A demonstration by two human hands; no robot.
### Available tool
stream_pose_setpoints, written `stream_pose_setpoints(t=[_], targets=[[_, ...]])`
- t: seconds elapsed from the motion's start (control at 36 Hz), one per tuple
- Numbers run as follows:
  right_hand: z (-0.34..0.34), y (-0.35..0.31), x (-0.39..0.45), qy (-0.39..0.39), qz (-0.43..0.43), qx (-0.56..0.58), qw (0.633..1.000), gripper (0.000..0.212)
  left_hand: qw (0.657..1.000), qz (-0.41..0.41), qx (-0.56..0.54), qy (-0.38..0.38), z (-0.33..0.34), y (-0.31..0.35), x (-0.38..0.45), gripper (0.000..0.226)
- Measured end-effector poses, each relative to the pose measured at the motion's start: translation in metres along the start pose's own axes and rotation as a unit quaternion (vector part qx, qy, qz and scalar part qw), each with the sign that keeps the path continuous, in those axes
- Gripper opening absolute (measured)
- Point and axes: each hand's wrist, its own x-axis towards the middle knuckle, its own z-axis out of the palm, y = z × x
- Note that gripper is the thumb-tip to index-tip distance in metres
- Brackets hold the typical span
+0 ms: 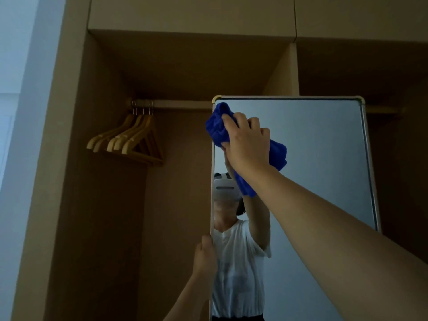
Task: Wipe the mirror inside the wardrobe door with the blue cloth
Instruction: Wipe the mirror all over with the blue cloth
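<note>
Right now the wiping is under way. The right hand point(246, 144) has its fingers curled round the bunched blue cloth point(276, 152) and pushes it on the mirror point(312, 147), up near the top left corner. The left hand point(205, 252) grips the mirror's left edge lower down, and I think this keeps it from swinging.

Only the top corner looks reached so far, though the dim light makes it hard to tell which parts are clean. Next, the cloth should slide across to the right and then work down in rows.

The cloth already pokes a little past the left frame. There is lots of bare glass to the right and below. The hangers point(129, 140) on the rail point(176, 104) are well apart to the left, so they are not in the way. The left hand will need to move when the cloth comes down that side.
</note>
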Motion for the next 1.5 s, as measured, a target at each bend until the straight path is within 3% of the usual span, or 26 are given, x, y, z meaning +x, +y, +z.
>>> stream_pose_setpoints(t=[0.28,0.42,0.78,0.89,1.0,1.19,1.5], targets=[[-0.003,-0.003,0.035,0.007,0.019,-0.013,1.0,0.056,0.999,0.028,0.023,0.029,0.0,-0.002,0.0,0.04],[-0.005,0.008,0.042,0.003,0.026,0.002,1.0,0.054,1.0,0.001,0.011,0.027,0.001,-0.001,0.004,0.041],[-0.016,0.079,0.028,0.039,0.169,-0.013,0.985,0.055,0.999,0.005,0.018,0.051,0.004,0.001,0.001,0.04],[-0.015,0.079,0.027,0.015,0.193,0.014,0.981,0.071,0.999,0.01,0.022,0.048,0.004,0.0,0.001,0.04],[-0.015,0.07,0.026,0.003,0.16,0.006,0.987,0.088,0.998,0.024,0.035,0.051,0.004,-0.001,-0.001,0.039],[-0.009,0.082,0.021,-0.008,0.038,-0.041,0.998,0.066,0.996,0.026,0.053,0.069,0.006,-0.004,0.003,0.037],[-0.022,0.138,0.013,0.015,0.146,-0.005,0.989,0.061,0.996,0.036,0.028,0.072,0.008,0.0,-0.001,0.038]])
